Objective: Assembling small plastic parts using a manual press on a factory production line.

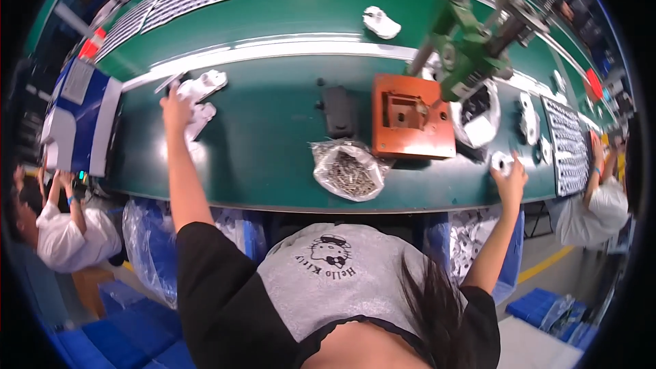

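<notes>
My left hand [176, 108] reaches out to the left side of the green bench, its fingers pinched at a slim white plastic part, a little blurred. Beside it lie a white moulded plastic housing [208, 84] and another white plastic piece [199, 120]. At the right, near the bench's front edge, my right hand [512, 182] grips a small white plastic part [502, 162] with a round opening. An orange metal fixture block [414, 138] sits right of centre, under a green press [471, 61] with metal columns. The fixture's recess is partly hidden.
An open plastic bag of small metal screws or pins [350, 175] stands before a dark grey block [338, 111]. Behind the fixture is a white bag [478, 126]. One white part [381, 22] lies on the far belt. Trays [567, 147] and a blue-white box [78, 116] flank me; co-workers are at both sides.
</notes>
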The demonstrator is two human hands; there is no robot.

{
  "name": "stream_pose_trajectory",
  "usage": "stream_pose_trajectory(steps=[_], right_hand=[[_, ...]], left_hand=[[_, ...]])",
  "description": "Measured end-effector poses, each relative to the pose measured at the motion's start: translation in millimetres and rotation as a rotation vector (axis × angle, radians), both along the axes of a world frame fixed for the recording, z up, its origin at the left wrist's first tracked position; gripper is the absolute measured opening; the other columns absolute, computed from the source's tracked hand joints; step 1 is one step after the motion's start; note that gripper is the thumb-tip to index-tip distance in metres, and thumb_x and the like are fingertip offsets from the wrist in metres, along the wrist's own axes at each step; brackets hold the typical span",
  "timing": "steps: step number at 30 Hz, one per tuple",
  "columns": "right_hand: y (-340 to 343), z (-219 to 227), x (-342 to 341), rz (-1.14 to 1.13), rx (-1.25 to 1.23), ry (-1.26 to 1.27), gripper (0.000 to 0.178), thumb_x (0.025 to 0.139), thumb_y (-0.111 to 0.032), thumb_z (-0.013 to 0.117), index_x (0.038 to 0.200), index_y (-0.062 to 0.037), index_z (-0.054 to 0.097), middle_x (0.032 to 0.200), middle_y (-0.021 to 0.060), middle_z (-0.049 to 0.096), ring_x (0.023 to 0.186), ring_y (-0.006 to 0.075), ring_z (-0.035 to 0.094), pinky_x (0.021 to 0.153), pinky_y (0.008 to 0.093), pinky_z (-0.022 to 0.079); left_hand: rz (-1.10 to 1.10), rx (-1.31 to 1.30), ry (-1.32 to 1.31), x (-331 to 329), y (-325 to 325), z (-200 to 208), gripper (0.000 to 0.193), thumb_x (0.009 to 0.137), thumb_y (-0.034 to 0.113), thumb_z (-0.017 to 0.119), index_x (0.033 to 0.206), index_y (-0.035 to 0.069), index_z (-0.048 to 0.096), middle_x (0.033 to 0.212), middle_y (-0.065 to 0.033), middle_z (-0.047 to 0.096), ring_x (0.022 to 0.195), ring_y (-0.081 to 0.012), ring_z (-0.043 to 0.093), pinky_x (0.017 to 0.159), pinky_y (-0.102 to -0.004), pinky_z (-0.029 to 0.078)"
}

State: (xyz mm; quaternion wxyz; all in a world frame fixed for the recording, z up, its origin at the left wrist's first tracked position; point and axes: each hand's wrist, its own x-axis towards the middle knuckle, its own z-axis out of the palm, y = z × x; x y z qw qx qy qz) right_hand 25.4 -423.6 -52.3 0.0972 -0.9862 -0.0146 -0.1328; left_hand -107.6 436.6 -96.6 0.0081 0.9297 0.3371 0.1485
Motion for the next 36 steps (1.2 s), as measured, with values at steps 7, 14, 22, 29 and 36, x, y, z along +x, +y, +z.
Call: stream_pose_trajectory(steps=[7, 14, 22, 29, 36], right_hand=[[26, 40, -29, -0.021, 0.093, 0.391, 0.071, 0.057, -0.034, 0.078, 0.117, -0.0089, 0.050, 0.112, 0.0212, 0.047, 0.095, 0.0405, 0.054, 0.083, 0.0410, 0.045], [68, 76, -51, 0.216, 0.571, 0.205, 0.068, 0.059, -0.031, 0.076, 0.116, -0.0080, 0.048, 0.116, 0.0121, 0.045, 0.093, 0.0276, 0.056, 0.074, 0.0346, 0.047], [231, 103, -79, 0.903, 0.856, 0.152, 0.086, 0.055, -0.040, 0.079, 0.124, -0.0061, 0.042, 0.132, 0.0117, 0.037, 0.101, 0.0158, 0.047, 0.073, 0.0238, 0.042], [245, 81, -89, 0.827, 1.191, 0.320, 0.080, 0.062, -0.026, 0.079, 0.126, -0.0048, 0.036, 0.126, 0.0127, 0.041, 0.102, 0.0191, 0.052, 0.083, 0.0305, 0.045], [244, 68, -95, 0.650, 1.469, 0.601, 0.071, 0.068, -0.014, 0.077, 0.122, -0.0027, 0.032, 0.117, 0.0112, 0.045, 0.103, 0.0175, 0.051, 0.084, 0.0303, 0.045]], left_hand=[[-0.051, -0.297, -0.469, 12, -65, 60, 0.034, 0.089, 0.033, 0.054, 0.102, 0.000, 0.054, 0.088, -0.0169, 0.063, 0.082, -0.0272, 0.061, 0.075, -0.0367, 0.047], [-0.401, -1.474, -0.822, 9, -262, 96, 0.027, 0.094, 0.028, 0.043, 0.111, 0.008, 0.049, 0.094, -0.0019, 0.056, 0.074, -0.0092, 0.053, 0.054, -0.0211, 0.045], [-1.064, -1.807, -0.392, 17, -431, 123, 0.019, 0.094, 0.019, 0.046, 0.103, 0.002, 0.047, 0.094, -0.0018, 0.054, 0.086, -0.0050, 0.052, 0.074, -0.0194, 0.042], [-1.000, -1.703, -0.634, 11, -455, 115, 0.013, 0.095, 0.013, 0.045, 0.102, 0.002, 0.045, 0.093, -0.0043, 0.055, 0.082, -0.0057, 0.052, 0.070, -0.0192, 0.042], [-0.952, -1.624, -0.602, 16, -464, 106, 0.017, 0.094, 0.014, 0.047, 0.105, 0.001, 0.047, 0.090, -0.0061, 0.058, 0.076, -0.0072, 0.055, 0.064, -0.0209, 0.045]])
